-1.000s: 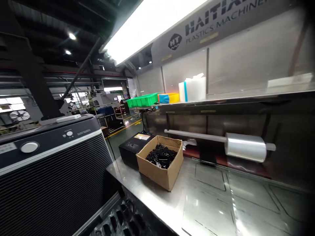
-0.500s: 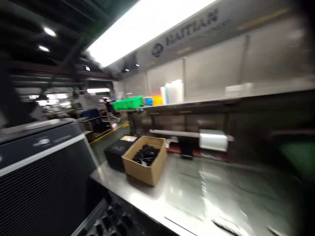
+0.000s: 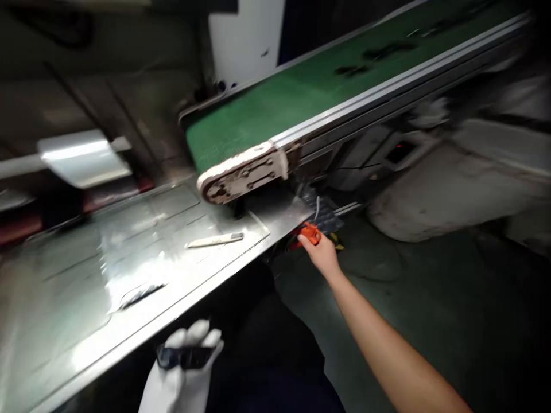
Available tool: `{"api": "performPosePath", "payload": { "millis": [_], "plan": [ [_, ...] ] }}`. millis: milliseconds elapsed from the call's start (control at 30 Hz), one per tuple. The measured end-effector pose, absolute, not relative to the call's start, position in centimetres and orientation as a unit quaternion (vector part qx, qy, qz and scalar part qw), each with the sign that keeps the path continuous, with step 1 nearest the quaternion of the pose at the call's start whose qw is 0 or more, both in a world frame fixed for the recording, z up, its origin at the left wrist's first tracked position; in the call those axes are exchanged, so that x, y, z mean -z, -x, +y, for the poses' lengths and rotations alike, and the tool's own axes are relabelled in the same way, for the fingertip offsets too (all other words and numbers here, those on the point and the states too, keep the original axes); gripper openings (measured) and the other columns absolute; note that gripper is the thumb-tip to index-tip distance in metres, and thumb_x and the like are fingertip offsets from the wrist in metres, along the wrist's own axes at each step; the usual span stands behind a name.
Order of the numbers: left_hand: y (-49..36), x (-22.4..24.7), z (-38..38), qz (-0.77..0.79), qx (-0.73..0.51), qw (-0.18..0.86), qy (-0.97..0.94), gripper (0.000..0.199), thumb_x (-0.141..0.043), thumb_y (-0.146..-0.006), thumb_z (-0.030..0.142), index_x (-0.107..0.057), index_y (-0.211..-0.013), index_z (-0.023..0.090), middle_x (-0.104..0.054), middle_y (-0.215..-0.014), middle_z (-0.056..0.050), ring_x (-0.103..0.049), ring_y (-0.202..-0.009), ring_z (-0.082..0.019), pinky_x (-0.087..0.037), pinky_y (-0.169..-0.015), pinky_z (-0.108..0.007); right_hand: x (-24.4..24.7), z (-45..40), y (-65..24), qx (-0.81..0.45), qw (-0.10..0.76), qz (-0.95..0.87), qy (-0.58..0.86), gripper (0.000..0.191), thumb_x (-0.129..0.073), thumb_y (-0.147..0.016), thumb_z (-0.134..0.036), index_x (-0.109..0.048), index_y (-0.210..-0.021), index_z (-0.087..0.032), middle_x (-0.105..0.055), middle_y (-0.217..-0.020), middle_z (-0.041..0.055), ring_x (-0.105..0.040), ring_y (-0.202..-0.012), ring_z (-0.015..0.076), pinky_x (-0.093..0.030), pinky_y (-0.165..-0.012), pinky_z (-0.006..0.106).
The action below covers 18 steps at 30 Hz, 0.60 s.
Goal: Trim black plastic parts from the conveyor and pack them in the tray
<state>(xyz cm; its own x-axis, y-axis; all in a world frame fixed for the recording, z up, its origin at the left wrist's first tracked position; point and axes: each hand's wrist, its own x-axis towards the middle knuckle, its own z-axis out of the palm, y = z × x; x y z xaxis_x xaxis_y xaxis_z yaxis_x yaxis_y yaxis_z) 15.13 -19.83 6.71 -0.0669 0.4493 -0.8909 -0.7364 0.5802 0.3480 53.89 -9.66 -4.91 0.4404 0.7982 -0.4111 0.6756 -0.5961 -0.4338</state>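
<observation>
My left hand [image 3: 185,373], in a white glove, is near the bottom of the view below the bench edge. Its fingers curl round a small glossy black plastic part [image 3: 189,357]. My right hand [image 3: 321,252] is bare and reaches out to the bench's right end. It is closed on an orange object [image 3: 310,233], whose exact kind is blurred. On the metal bench [image 3: 64,321] lies a pale pen-like tool [image 3: 214,241] with a dark tip. Left of it a thin, silvery, blurred object [image 3: 142,293] rests on a clear plastic sheet.
A green conveyor belt [image 3: 275,103] with dark parts [image 3: 390,50] on it runs above the bench's right end. A roll of clear film [image 3: 84,158] hangs at the back left. Past the bench, a large pale curved body [image 3: 456,183] stands over the green floor.
The view has swung right and down, from the cardboard box of black parts to the conveyor end. Both my hands have come into view, each holding something.
</observation>
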Motion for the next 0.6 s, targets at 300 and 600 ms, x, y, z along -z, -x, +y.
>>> {"api": "performPosePath", "payload": {
  "millis": [300, 600],
  "plan": [
    [-13.6, -6.1, -15.6, 0.448, -0.621, 0.623, 0.160, 0.028, -0.081, -0.087, 0.039, -0.076, -0.113, 0.033, -0.081, -0.116, 0.004, -0.077, -0.104, -0.019, -0.067, -0.090, -0.030, 4.0, -14.4, -43.6, -0.623, -0.011, -0.408, 0.668, 0.042, -0.063, -0.088, -0.060, -0.071, -0.094, -0.019, -0.074, -0.078, 0.0074, -0.070, -0.066, 0.0228, -0.056, -0.059, 0.034],
    [-11.9, -5.4, -17.3, 0.484, -0.635, 0.586, 0.136, 0.026, -0.079, -0.088, 0.039, -0.077, -0.114, 0.033, -0.081, -0.118, 0.002, -0.076, -0.106, -0.019, -0.063, -0.097, -0.028, -7.1, -5.9, -27.0, -0.632, 0.179, -0.676, 0.335, 0.016, -0.067, -0.098, -0.020, -0.071, -0.112, -0.015, -0.067, -0.091, 0.0051, -0.062, -0.078, 0.0132, -0.050, -0.068, 0.025]
  ]
}}
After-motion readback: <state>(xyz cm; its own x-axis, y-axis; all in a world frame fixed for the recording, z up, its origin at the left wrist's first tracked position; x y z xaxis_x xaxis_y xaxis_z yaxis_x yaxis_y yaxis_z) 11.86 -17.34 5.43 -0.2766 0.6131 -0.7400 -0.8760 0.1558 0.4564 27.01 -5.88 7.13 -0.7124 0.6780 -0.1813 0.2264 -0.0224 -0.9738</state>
